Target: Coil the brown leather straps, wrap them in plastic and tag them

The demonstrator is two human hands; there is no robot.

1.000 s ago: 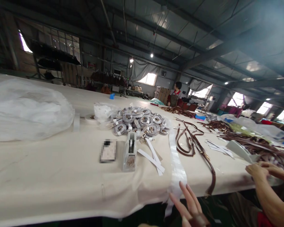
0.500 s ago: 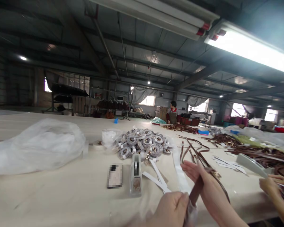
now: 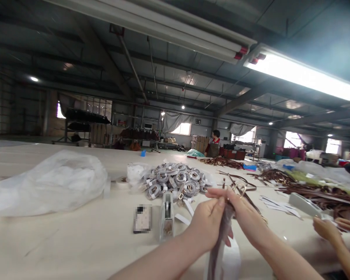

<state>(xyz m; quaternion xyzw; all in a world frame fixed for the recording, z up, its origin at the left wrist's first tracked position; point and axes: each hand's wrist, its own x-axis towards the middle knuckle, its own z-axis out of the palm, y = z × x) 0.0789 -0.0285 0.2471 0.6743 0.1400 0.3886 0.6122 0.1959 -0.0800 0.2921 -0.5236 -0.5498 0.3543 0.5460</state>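
Observation:
A brown strap in a clear plastic sleeve (image 3: pixel 220 249) hangs down from between my two hands. My left hand (image 3: pixel 208 219) is closed on it, thumb on top. My right hand (image 3: pixel 239 210) pinches the strap's upper end, where a gold metal clasp (image 3: pixel 239 189) sticks up by the thumb. Beyond them lies a pile of coiled, wrapped straps (image 3: pixel 175 177) with white labels. A tape dispenser (image 3: pixel 167 217) stands left of my hands, beside white paper strips (image 3: pixel 182 219). Loose brown straps (image 3: pixel 242 182) lie behind my right hand.
A large clear plastic bag (image 3: pixel 72 179) lies at the left, and a pixelated flat object (image 3: pixel 142 219) sits near the dispenser. At the right edge, another person's hands (image 3: pixel 328 229) work by a second dispenser (image 3: pixel 305 205). A person (image 3: pixel 214 144) stands across the table.
Both hands have moved up and come together. The plastic sleeve now covers more of the strap, and the gold clasp shows above my right hand. The view has tilted slightly upward.

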